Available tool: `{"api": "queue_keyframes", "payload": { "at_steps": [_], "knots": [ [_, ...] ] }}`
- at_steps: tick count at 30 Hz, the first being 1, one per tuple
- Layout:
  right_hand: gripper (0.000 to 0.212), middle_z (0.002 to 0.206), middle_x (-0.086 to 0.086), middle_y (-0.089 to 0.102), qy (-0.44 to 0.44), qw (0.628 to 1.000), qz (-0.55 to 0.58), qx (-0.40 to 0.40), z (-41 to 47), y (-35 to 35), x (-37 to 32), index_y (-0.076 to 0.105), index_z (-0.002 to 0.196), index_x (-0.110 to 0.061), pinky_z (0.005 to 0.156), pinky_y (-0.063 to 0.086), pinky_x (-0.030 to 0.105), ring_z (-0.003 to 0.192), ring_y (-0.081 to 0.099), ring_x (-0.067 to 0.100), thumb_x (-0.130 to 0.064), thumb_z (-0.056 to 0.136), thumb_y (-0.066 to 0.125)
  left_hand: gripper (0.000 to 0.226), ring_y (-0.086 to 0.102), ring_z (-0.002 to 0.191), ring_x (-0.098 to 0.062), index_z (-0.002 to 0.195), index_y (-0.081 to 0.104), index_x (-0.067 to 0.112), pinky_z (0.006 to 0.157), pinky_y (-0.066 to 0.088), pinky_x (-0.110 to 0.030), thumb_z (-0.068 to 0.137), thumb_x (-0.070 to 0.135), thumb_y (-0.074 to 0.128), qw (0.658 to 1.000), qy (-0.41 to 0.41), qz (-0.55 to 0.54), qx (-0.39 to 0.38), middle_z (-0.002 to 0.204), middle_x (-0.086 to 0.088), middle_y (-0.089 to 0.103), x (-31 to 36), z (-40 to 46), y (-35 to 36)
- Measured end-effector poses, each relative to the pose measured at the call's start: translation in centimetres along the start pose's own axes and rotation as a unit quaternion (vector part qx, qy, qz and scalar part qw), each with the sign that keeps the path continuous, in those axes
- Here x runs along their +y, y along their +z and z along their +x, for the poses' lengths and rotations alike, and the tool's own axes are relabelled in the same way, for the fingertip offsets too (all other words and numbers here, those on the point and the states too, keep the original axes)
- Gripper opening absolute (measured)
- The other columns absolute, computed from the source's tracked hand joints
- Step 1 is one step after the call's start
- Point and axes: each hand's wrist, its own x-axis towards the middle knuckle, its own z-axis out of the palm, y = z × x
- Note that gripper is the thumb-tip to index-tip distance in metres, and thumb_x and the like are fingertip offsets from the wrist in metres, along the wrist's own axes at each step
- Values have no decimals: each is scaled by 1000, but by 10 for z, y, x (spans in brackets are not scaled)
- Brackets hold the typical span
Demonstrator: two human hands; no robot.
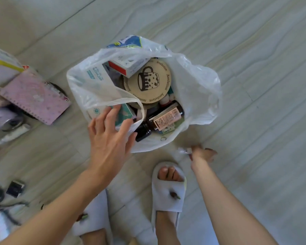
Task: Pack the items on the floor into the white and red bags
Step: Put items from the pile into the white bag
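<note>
A pink spiral notebook (34,98) is seen lying on the floor (254,50) at the left. The left hand (109,137) is spread open over the near rim of the white bag (198,89), which stands packed at centre. A small clear item is pinched by the right hand (202,153).

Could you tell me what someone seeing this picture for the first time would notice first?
The open white plastic bag on the floor at centre, with a round wooden coaster bearing a mug drawing on top and a dark brown bottle below it. The left hand reaches spread-fingered to the bag's near edge. A pink spiral notebook lies to the left.
</note>
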Motion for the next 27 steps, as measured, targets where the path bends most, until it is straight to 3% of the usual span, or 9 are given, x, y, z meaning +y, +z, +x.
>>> {"api": "queue_keyframes", "payload": {
  "at_steps": [2,5,7,11,16,18,21,24,27],
  "knots": [
    [30,104,18,50,34,996,78,-20,-11,-5,-4,45,109,0,66,56,38,80,59,25,1,80,52,22,34,125,-36,101,59,15,96,27,-46,85,29,53,1000,-19,-9,3,131,-22,46,5,1,0],
    [9,48,9,51,52,982,130,-126,-56,-33,-19,48,81,0,35,37,16,32,48,12,9,83,49,13,39,126,-38,96,57,8,100,32,-48,86,17,55,995,-58,-85,8,131,-21,49,14,6,-12],
    [14,60,6,56,10,980,114,-162,-101,-55,-31,43,96,-4,33,35,13,39,55,11,4,87,50,14,47,120,-35,99,56,5,99,40,-47,86,10,56,977,-98,-188,0,126,-17,54,20,7,-28],
    [28,102,9,59,-38,955,147,-254,-182,-83,-58,42,109,-10,50,49,20,61,65,12,5,86,49,5,55,72,-22,93,52,13,62,41,-25,89,12,53,887,-248,-388,-39,96,-10,64,31,-1,-64],
    [32,116,6,57,-64,930,130,-338,-222,-56,-90,43,112,-17,81,48,26,100,59,16,-5,87,58,8,57,81,-17,87,53,8,62,40,-10,92,15,52,853,-276,-443,-17,86,-7,65,32,-5,-92],
    [34,112,0,55,-76,916,114,-376,-229,-43,-96,44,116,-15,89,46,25,102,55,10,-4,86,58,10,60,83,-18,86,54,9,71,46,-18,92,17,52,849,-281,-448,10,85,-9,65,28,-2,-98],
    [24,106,-8,57,-155,897,9,-413,-239,-34,-94,51,113,-18,79,46,14,100,56,3,-12,90,55,17,61,77,-21,80,53,9,73,51,-31,92,21,53,860,-283,-418,75,83,-11,63,16,9,-109],
    [25,113,-2,58,-361,869,-61,-333,-241,-36,-89,55,116,-14,80,47,13,104,54,8,-14,92,51,16,56,68,-5,80,53,11,58,45,-8,92,22,54,878,-267,-374,132,77,1,58,-6,29,-124],
    [34,107,9,57,-610,788,-73,-44,-227,-52,-108,56,111,-7,83,39,32,98,51,21,-16,79,61,18,60,72,-19,79,50,11,65,50,-26,93,22,53,878,-251,-381,145,68,11,53,-27,42,-135]
  ]
}}
